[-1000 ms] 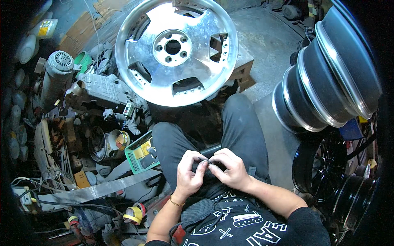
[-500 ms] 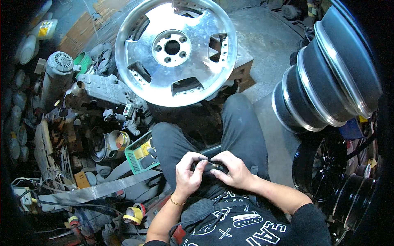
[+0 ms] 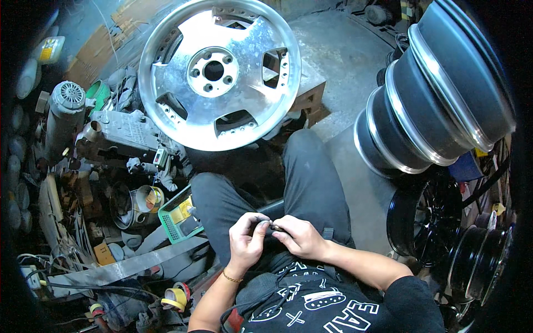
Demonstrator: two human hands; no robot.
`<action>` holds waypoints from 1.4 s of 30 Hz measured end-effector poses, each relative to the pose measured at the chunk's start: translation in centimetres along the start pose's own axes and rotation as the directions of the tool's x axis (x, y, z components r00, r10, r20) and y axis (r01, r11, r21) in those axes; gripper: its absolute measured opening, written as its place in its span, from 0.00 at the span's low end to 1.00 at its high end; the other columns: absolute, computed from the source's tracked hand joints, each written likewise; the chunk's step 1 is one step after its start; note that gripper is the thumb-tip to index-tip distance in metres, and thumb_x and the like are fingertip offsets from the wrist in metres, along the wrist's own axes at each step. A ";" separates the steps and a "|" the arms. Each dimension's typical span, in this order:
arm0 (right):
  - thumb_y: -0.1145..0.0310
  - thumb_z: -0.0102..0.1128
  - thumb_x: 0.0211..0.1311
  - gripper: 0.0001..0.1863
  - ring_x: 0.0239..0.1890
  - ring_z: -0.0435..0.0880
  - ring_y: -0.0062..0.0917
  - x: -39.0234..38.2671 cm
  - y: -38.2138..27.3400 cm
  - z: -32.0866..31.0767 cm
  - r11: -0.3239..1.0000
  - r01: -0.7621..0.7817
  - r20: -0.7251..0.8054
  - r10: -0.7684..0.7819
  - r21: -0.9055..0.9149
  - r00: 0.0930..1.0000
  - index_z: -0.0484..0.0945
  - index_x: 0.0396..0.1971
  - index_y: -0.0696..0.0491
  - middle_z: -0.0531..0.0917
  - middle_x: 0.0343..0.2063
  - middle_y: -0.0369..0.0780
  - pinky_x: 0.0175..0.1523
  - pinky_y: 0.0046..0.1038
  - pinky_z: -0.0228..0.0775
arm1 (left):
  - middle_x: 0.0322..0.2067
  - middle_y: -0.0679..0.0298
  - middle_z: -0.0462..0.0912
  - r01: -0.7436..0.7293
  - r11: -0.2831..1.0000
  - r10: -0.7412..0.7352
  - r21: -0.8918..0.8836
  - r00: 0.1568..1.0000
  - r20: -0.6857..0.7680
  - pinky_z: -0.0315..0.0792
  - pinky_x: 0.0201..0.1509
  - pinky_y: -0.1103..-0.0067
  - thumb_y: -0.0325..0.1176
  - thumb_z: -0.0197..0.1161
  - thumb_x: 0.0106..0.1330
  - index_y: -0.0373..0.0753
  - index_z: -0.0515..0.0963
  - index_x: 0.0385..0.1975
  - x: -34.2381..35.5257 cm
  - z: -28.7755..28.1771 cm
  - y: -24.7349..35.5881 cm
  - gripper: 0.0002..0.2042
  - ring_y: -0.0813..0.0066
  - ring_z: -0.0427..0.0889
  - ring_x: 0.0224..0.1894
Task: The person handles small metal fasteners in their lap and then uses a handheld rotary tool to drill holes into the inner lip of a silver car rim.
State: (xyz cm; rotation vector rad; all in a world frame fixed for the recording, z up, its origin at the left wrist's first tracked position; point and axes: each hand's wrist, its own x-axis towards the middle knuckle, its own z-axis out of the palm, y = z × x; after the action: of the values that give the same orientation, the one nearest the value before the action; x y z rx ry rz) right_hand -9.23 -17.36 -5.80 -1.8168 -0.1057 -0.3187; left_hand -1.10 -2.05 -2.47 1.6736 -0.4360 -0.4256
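Note:
My left hand [image 3: 248, 240] and my right hand [image 3: 300, 236] meet above my lap, both with fingers closed. Between the fingertips is a small dark piece [image 3: 271, 223], mostly covered by the fingers; its kind cannot be made out. Each hand pinches one side of it. Beyond my knees, a large polished silver wheel rim [image 3: 252, 99] leans with its face towards me, showing wide cutouts and a ring of bolt holes at the hub.
Left of my knee sits a green plastic basket [image 3: 166, 224] with yellow packets. Dusty machinery [image 3: 130, 129] and scrap crowd the left. A stack of rim barrels [image 3: 413, 119] rises at right, above a black spoked wheel [image 3: 401, 219]. A yellow roll [image 3: 174, 300] lies lower left.
The hands have drawn closer together and turned slightly. A brass-coloured spot on the dark piece, visible before, is now covered. The whole scene has shifted left as my head moved.

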 end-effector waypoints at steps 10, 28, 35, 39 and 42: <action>0.72 0.60 0.62 0.10 0.32 0.80 0.45 0.0 0.5 0.0 1.000 -0.005 -0.002 0.005 0.009 1.000 0.74 0.40 0.62 0.78 0.30 0.49 0.36 0.37 0.73 | 0.31 0.61 0.82 0.012 0.999 -0.012 0.033 1.000 -0.006 0.73 0.40 0.83 0.22 0.59 0.65 0.30 0.78 0.35 0.1 0.2 -0.7 0.03 0.79 0.80 0.34; 0.72 0.62 0.59 0.09 0.33 0.82 0.43 1.6 -0.9 0.8 0.992 0.016 -0.169 -0.038 -0.127 0.985 0.76 0.37 0.60 0.81 0.32 0.48 0.38 0.37 0.76 | 0.27 0.60 0.79 -0.008 0.995 0.014 0.096 0.998 -0.069 0.72 0.35 0.80 0.26 0.60 0.65 0.31 0.76 0.32 0.6 0.4 -1.1 0.05 0.77 0.77 0.30; 0.76 0.60 0.57 0.06 0.31 0.83 0.41 2.0 -1.5 1.1 0.971 0.033 -0.162 -0.073 -0.238 0.984 0.78 0.35 0.59 0.81 0.29 0.46 0.35 0.35 0.76 | 0.26 0.62 0.80 -0.006 0.994 0.014 0.107 0.997 -0.071 0.72 0.34 0.82 0.26 0.62 0.64 0.31 0.77 0.33 0.6 0.2 -0.8 0.04 0.79 0.77 0.29; 0.76 0.60 0.58 0.05 0.31 0.83 0.42 2.3 -1.6 1.2 0.981 -0.016 -0.173 -0.017 -0.192 0.985 0.78 0.35 0.59 0.81 0.29 0.47 0.36 0.35 0.76 | 0.31 0.67 0.78 0.088 0.996 -0.088 -0.033 0.996 0.015 0.71 0.42 0.84 0.25 0.59 0.68 0.32 0.75 0.36 0.8 -0.4 -0.2 0.04 0.83 0.74 0.35; 0.74 0.58 0.60 0.06 0.32 0.82 0.44 2.5 -1.6 1.2 0.983 -0.017 -0.143 -0.009 -0.180 0.990 0.77 0.36 0.58 0.81 0.30 0.48 0.36 0.38 0.75 | 0.33 0.67 0.78 0.053 0.998 -0.053 -0.017 0.998 0.030 0.70 0.44 0.84 0.25 0.59 0.67 0.32 0.76 0.36 0.9 -0.9 -0.7 0.04 0.83 0.75 0.37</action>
State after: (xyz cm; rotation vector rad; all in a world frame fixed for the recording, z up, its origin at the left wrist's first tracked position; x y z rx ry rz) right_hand -7.05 -16.02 -3.90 -1.9670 0.0284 -0.4675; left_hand 0.12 -1.62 -3.09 1.6665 -0.4089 -0.4921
